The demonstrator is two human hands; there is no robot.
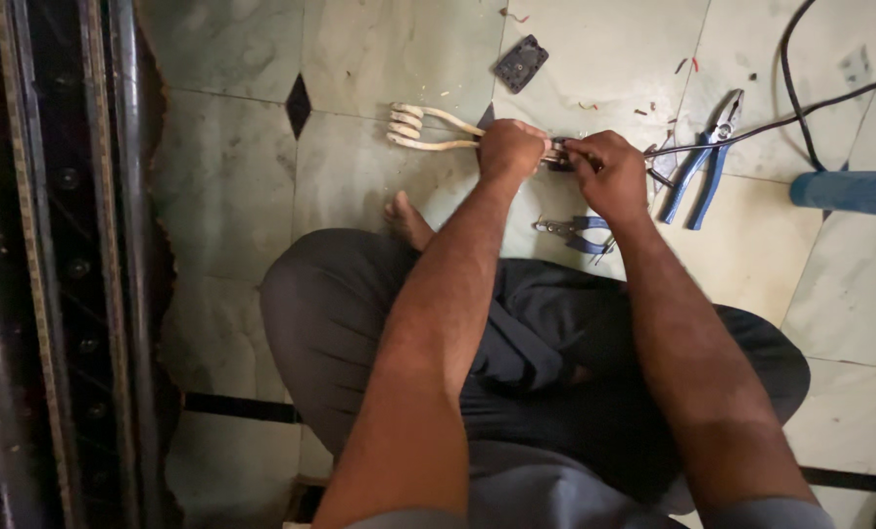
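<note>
Left hand (509, 149) gripping whitish coiled rod (420, 128), right hand (609, 171) perhaps pinching dark fitting (559, 155)

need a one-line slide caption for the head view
Seated on a tiled floor, left hand and right hand work on an immersion heater coil, blue-handled pliers lying alongside.

Both arms stretch forward; left hand (509, 150) clenched in a fist, right hand (609, 172) pinching, knuckles nearly touching.

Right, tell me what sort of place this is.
Probably a room in a home, used as a makeshift repair spot. The person sits on a marble tile floor, blue pliers and wire scraps lie loose on it, and both hands work on a coil heater.
</note>
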